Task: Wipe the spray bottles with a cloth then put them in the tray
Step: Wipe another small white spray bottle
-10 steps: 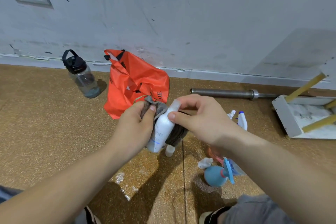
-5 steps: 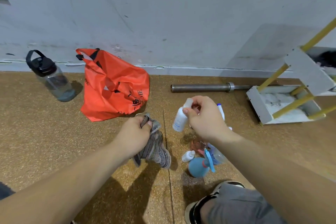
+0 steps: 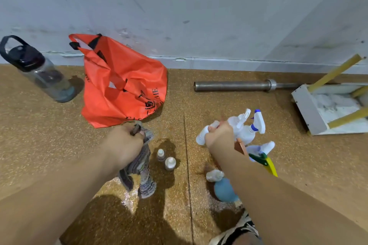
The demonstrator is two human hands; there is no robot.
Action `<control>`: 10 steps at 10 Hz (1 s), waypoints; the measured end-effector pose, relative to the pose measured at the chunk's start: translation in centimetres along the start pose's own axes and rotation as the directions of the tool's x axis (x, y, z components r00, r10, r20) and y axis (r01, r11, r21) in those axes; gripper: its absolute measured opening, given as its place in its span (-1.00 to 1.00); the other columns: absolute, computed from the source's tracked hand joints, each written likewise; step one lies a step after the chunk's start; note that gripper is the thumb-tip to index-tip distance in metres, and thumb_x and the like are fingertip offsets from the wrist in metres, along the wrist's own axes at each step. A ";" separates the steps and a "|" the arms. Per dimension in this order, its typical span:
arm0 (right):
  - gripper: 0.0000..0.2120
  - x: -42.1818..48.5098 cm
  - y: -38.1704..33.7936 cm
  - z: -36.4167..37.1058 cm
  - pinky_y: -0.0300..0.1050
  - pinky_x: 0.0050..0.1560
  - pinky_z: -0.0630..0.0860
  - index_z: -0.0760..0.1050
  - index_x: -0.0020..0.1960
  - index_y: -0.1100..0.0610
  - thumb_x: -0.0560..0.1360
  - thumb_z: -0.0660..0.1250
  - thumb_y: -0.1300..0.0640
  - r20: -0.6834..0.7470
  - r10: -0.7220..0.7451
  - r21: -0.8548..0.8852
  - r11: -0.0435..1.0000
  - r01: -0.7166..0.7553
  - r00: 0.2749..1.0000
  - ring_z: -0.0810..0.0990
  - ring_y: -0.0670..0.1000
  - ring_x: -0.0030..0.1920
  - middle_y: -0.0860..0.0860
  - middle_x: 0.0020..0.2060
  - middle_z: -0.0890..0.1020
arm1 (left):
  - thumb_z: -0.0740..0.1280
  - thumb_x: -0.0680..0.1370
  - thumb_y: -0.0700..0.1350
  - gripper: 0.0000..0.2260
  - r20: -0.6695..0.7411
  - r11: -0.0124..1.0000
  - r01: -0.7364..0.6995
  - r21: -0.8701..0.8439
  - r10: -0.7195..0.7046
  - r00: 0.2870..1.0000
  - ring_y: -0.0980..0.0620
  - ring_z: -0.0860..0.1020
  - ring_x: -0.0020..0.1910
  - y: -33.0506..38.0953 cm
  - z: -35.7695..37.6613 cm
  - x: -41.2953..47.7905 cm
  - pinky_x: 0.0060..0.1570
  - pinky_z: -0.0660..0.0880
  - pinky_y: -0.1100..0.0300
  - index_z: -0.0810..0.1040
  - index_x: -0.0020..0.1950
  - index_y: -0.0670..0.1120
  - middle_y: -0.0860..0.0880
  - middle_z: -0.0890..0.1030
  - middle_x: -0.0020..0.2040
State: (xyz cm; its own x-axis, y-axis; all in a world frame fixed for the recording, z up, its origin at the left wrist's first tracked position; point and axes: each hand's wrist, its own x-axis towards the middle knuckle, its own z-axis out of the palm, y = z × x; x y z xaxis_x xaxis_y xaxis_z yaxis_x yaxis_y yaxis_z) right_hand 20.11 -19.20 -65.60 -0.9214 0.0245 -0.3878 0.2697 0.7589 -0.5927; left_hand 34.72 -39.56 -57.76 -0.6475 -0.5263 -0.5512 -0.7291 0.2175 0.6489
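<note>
My left hand (image 3: 124,145) grips a striped grey cloth (image 3: 142,175) that hangs down to the floor. My right hand (image 3: 220,138) holds a small white spray bottle (image 3: 202,135), tilted, low over a cluster of bottles. That cluster has a white trigger sprayer with a blue nozzle (image 3: 253,125), a sprayer with a green and yellow trigger (image 3: 262,158) and a blue round bottle (image 3: 225,190) partly hidden by my right forearm. Two small clear bottles (image 3: 166,160) stand between my hands. The white tray (image 3: 328,109) with yellow legs lies at the right edge.
An orange bag (image 3: 121,83) lies by the wall behind my left hand. A dark-capped water bottle (image 3: 37,69) stands at the far left. A steel bar (image 3: 245,85) lies along the wall toward the tray. The floor is brown speckled matting.
The cloth came off the white bottle. My right hand carried the bottle right and down toward the bottle cluster. My left hand lowered with the cloth hanging.
</note>
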 end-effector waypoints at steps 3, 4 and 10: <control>-0.61 4.6 3.9 5.8 -0.06 0.12 0.39 0.33 0.37 0.32 0.60 0.31 0.22 -0.072 0.127 -0.098 0.986 -0.133 0.989 0.49 0.22 0.28 0.20 0.34 0.38 | 0.28 0.70 -0.02 -0.77 -0.031 0.982 0.109 -0.151 -0.115 0.993 -0.09 0.58 -0.28 -3.5 3.5 3.4 -0.30 0.41 0.13 0.60 -0.05 -0.12 -0.16 0.65 -0.24; -0.65 5.2 4.7 6.6 -0.05 0.21 0.40 0.35 0.35 0.32 0.63 0.25 0.19 -0.099 0.169 -0.114 0.977 -0.180 0.981 0.48 0.21 0.29 0.23 0.34 0.41 | 0.27 0.70 -0.04 -0.77 -0.040 0.977 0.132 -0.169 -0.140 0.989 -0.04 0.59 -0.22 -3.6 4.1 3.4 -0.29 0.40 0.18 0.60 -0.08 -0.10 -0.09 0.64 -0.21; -0.89 -2.6 3.3 9.7 -0.02 -0.04 0.61 0.53 0.12 0.20 0.60 0.37 0.24 0.246 0.354 0.147 0.906 -0.396 0.902 0.56 0.10 -0.08 0.07 -0.14 0.54 | 0.27 0.71 -0.05 -0.80 0.023 0.938 0.191 -0.289 -0.192 0.981 -0.17 0.67 -0.21 -6.2 3.0 0.4 -0.16 0.56 0.07 0.56 -0.09 -0.04 -0.26 0.70 -0.16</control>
State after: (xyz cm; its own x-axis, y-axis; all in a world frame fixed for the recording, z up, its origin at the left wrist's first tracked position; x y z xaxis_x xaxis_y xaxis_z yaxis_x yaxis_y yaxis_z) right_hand 26.09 -23.07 -73.38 -0.6672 0.1310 -0.7333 0.6503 0.5825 -0.4876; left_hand 38.31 -38.62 -63.54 -0.5001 -0.5394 -0.6774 -0.7435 -0.1334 0.6552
